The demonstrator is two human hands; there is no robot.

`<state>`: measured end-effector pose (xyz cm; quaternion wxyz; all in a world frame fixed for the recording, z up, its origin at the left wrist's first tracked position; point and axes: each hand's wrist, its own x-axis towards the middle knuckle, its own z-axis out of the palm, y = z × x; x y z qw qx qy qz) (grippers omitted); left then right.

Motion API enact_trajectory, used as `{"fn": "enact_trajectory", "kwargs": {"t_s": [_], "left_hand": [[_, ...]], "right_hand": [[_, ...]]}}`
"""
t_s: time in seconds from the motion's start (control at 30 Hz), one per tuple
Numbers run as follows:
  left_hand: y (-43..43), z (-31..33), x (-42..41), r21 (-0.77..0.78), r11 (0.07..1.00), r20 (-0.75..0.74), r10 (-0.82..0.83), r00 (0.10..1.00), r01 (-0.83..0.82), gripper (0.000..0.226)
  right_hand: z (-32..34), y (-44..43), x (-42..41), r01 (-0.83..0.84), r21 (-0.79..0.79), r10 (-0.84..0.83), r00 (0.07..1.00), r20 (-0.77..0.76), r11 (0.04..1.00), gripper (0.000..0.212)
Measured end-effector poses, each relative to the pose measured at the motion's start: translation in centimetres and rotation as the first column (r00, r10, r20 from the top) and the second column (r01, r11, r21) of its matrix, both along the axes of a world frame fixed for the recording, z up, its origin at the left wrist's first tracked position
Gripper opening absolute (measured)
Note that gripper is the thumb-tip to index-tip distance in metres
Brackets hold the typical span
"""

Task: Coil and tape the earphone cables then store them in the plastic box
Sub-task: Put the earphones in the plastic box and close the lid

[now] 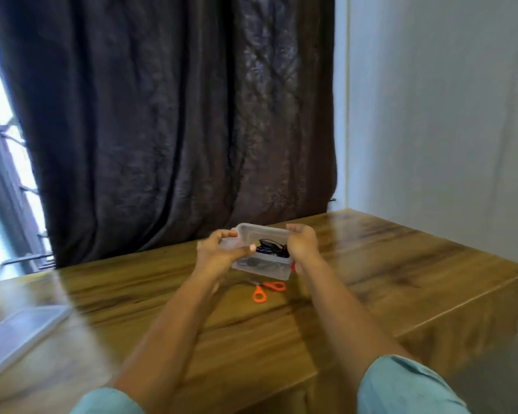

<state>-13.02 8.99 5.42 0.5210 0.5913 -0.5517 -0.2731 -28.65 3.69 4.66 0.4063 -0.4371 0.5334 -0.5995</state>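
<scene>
A small clear plastic box (pixel 262 268) is held tilted just above the wooden table (pixel 401 264) in the head view. My left hand (pixel 219 249) grips its left end, thumb on the near rim. My right hand (pixel 301 243) grips its right end, fingers curled over the far rim. Coiled black earphone cables (pixel 271 248) lie inside the box. A small red thing (pixel 293 266), mostly hidden, shows below my right wrist; I cannot tell what it is.
Orange-handled scissors (pixel 266 289) lie on the table just in front of the box. A flat clear lid or tray (pixel 18 333) sits blurred at the table's left. A dark curtain (pixel 162 115) hangs behind, and the table's right edge drops off near the white wall.
</scene>
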Motion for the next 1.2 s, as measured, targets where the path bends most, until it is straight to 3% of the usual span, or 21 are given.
{"fn": "enact_trajectory", "kwargs": {"t_s": [0.13,0.3,0.4,0.57,0.83,1.0,1.07,1.13,1.2], "left_hand": [[3.2,-1.4,6.4,0.018,0.979,0.117,0.198,0.973,-0.201,0.054],[5.6,-3.2,12.0,0.189,0.921,0.262,0.287,0.921,-0.341,0.075],[6.2,-4.3,14.4,0.246,0.902,0.269,0.286,0.919,-0.353,0.075],[6.0,-5.4,15.9,0.190,0.915,0.215,0.314,0.925,-0.355,0.072],[4.5,-6.0,17.2,0.078,0.900,0.353,0.378,0.856,-0.429,0.087],[4.1,-5.5,19.8,0.046,0.891,0.388,0.401,0.830,-0.452,0.098],[3.6,-4.9,22.0,-0.047,0.840,0.453,0.501,0.738,-0.541,0.083],[3.3,-4.1,24.6,-0.119,0.748,0.632,0.564,0.531,-0.653,0.067],[3.5,-4.1,27.6,-0.007,0.692,0.786,0.450,0.423,-0.722,0.082]], "right_hand": [[-1.5,1.8,7.0,-0.183,0.011,0.183,0.983,-0.012,0.983,0.037],[-3.1,2.8,14.4,-0.330,0.015,0.328,0.934,-0.143,0.944,0.035],[-3.9,2.8,16.6,-0.379,0.071,0.385,0.900,-0.205,0.923,0.039],[-4.3,2.0,18.1,-0.414,0.098,0.426,0.879,-0.217,0.905,0.036],[-5.2,-0.6,18.9,-0.397,0.118,0.398,0.917,0.014,0.910,0.035],[-5.8,-1.6,19.3,-0.449,0.049,0.424,0.870,0.252,0.892,0.037],[-5.9,-1.8,19.2,-0.458,0.007,0.434,0.848,0.303,0.889,0.034],[-6.2,-2.1,19.1,-0.440,-0.017,0.418,0.837,0.353,0.898,0.029],[-6.4,-2.5,19.1,-0.417,-0.020,0.392,0.834,0.389,0.909,0.024]]}}
